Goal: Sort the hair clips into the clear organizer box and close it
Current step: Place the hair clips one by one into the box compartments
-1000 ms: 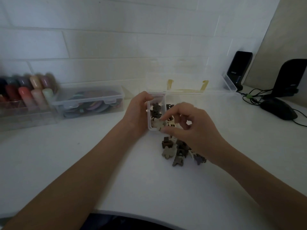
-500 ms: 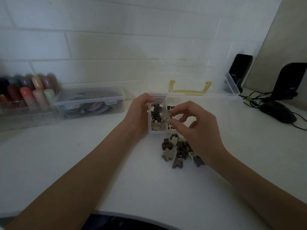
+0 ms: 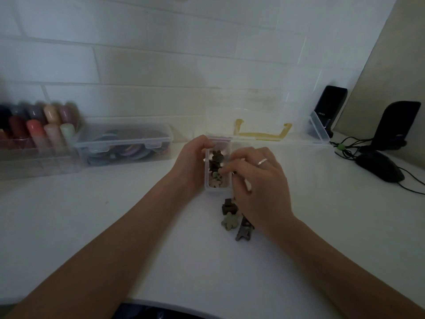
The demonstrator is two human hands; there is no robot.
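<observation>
The clear organizer box (image 3: 217, 191) stands open at the middle of the white table, its lid with a yellow handle (image 3: 262, 134) tipped back toward the wall. My left hand (image 3: 193, 162) grips the box's left end. That end compartment holds several dark and pale hair clips (image 3: 216, 162). My right hand (image 3: 255, 178) reaches into it from the right, fingertips pinched against a pale clip (image 3: 215, 175). In front of the box lie loose clips: a brown one (image 3: 227, 207), a pale flower one (image 3: 230, 222) and a dark one (image 3: 243, 231); others are hidden under my right hand.
A closed clear box (image 3: 124, 143) of coloured items and a rack of coloured bottles (image 3: 34, 132) stand at the back left. A black mouse (image 3: 379, 166), cables and two black speakers (image 3: 397, 120) occupy the right. The table's front edge curves near my body.
My right hand carried a pale clip from above the loose pile over the box and lowered its fingertips into the left compartment. My left hand stayed on the box.
</observation>
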